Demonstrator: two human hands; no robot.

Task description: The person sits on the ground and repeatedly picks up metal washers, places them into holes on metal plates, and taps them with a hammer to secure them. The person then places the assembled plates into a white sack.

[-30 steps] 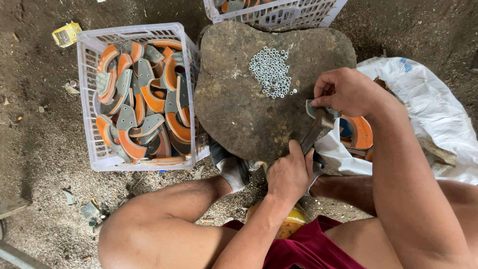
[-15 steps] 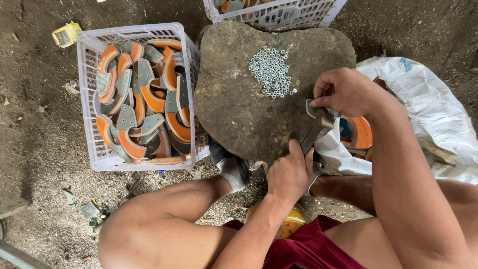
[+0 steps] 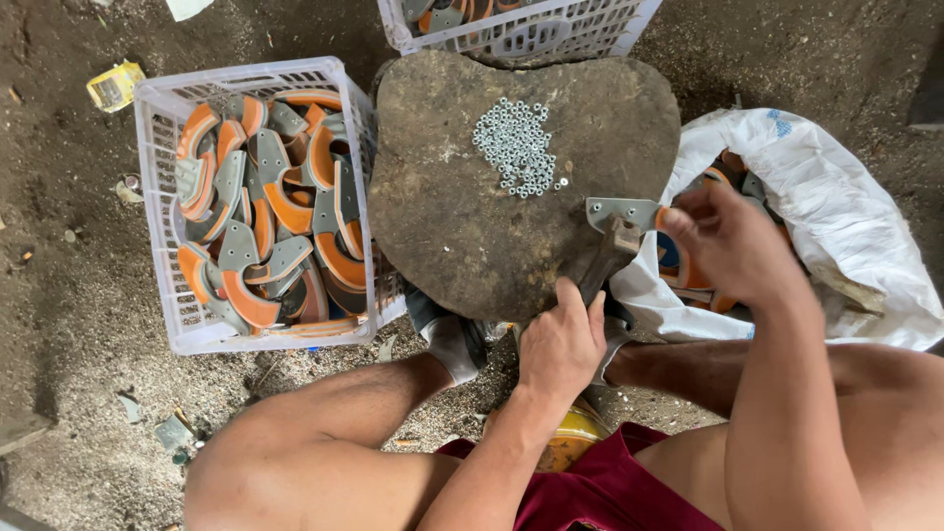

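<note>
Left hand (image 3: 560, 344) was closed around the dark handle of a tool (image 3: 602, 261) at the near edge of the stone block (image 3: 462, 226); fingers were wrapped tight, knuckles up. The tool's head lay against a grey metal bracket (image 3: 619, 211) at the block's right edge. Right hand (image 3: 723, 241) was partly closed, fingertips pinched on the right end of that bracket, where an orange curved part showed behind the fingers. Whether the hand also gripped that orange part could not be told.

On the block, far of the bracket, lay a loose heap of small silver nuts (image 3: 516, 147), touching one another, apart from the bracket.

Containers: a white plastic crate (image 3: 157, 197) stood just left of the block, touching it or nearly so, filled with curved grey-and-orange parts (image 3: 265, 226) stacked at mixed angles. A second white crate (image 3: 521, 29) sat at the far edge of the block, contents mostly cut off by the frame. A white sack (image 3: 846, 226) lay open to the right, with more orange and grey parts visible in its mouth behind the right hand.

Edges and room: bare stone was open on the block's left half. Dirt floor (image 3: 69, 324) lay left of the crate, with scraps. Both bare knees bracketed the near side.
</note>
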